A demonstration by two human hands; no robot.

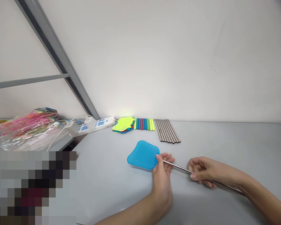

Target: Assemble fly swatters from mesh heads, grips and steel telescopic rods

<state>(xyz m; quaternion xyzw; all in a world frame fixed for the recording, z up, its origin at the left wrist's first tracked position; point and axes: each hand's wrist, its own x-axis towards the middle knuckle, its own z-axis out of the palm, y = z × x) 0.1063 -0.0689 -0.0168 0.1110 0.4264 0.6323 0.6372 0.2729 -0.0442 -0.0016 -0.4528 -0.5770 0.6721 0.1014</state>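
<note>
The left hand (161, 171) is pinching the blue net flap (143, 155) by its corner, thumb on top, with some fingers spreading out. The right hand (203, 170) is curling around a long metal stick (179, 167), pinching it with the thumb. The stick is running from the left hand to the right forearm; fingers are hiding where it meets the flap. Both things are sitting in front of the person, over the gray table (227, 142). Farther back, more metal sticks (168, 131) are lying side by side. Left of them, colorful short bars (144, 124) are lying in a row, beside a pile of net flaps (123, 124). A white power strip (104, 122) is resting next to that pile.
</note>
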